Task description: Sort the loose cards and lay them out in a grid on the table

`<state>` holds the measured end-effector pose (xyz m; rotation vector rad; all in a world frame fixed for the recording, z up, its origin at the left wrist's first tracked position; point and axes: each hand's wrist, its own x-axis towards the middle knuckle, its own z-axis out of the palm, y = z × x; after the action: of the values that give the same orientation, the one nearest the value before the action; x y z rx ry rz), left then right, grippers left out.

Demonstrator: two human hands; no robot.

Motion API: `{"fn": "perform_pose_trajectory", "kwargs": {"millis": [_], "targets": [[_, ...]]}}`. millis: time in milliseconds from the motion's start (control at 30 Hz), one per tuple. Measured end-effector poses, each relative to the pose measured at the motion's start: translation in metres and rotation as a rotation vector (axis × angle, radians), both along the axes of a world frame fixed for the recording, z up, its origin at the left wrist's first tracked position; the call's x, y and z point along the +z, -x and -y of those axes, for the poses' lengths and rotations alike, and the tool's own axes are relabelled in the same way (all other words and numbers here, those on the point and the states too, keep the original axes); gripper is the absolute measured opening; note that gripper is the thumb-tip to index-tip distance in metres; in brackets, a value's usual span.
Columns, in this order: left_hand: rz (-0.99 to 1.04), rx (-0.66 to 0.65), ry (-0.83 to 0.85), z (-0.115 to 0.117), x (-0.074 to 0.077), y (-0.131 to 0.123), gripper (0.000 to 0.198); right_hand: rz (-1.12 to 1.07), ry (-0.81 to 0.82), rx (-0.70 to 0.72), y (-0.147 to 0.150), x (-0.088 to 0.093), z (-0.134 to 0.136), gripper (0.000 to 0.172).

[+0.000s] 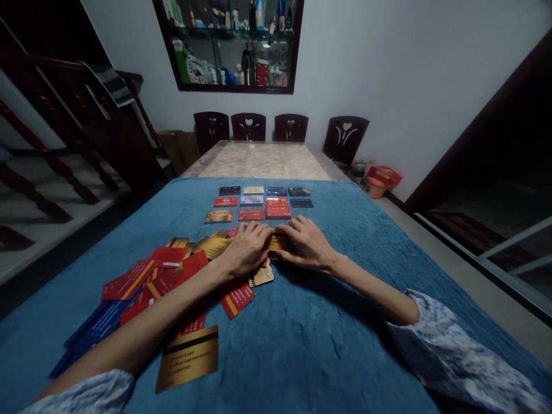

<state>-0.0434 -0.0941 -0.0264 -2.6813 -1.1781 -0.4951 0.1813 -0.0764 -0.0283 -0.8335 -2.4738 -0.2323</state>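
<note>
A gold card [275,244] is held between my two hands above the blue cloth. My right hand [308,244] grips its right side, with fingers and thumb curled around it. At the left end of the card are the closed fingers of my left hand [248,247]; the thumb is mostly hidden. Below and left of that hand spreads a loose heap of red cards [176,270], gold cards [213,246] and blue cards [97,328]. A cream card [261,276] lies just under my left hand. Nearer to me rests a single gold card with a black stripe [190,357].
Beyond my hands, small card stacks stand in rows, among them a red stack [278,213], a gold stack [218,217] and a dark blue card [301,203]. A blue cloth [366,356] covers the near table. Dark chairs [249,126] line the far end.
</note>
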Motion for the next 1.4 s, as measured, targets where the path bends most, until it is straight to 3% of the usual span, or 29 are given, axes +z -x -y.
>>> {"fn": "perform_pose_trajectory", "kwargs": {"millis": [233, 500, 767, 1167, 1400], "targets": [[0.147, -0.074, 0.080, -0.003, -0.002, 0.002, 0.034, -0.205, 0.122, 0.108, -0.008, 0.007, -0.008, 0.039], [0.279, -0.176, 0.171, 0.002, 0.003, 0.000, 0.038, -0.266, 0.195, 0.287, -0.003, -0.008, -0.024, 0.046], [0.331, -0.205, 0.207, -0.003, -0.002, 0.004, 0.047, -0.270, 0.081, 0.168, 0.006, -0.013, -0.028, 0.019], [0.494, -0.094, 0.173, -0.003, 0.005, 0.006, 0.033, -0.071, -0.024, 0.018, -0.005, -0.008, -0.027, 0.023], [0.533, -0.097, 0.098, -0.007, -0.001, 0.005, 0.026, -0.033, -0.025, -0.008, -0.004, -0.005, -0.027, 0.021]]}}
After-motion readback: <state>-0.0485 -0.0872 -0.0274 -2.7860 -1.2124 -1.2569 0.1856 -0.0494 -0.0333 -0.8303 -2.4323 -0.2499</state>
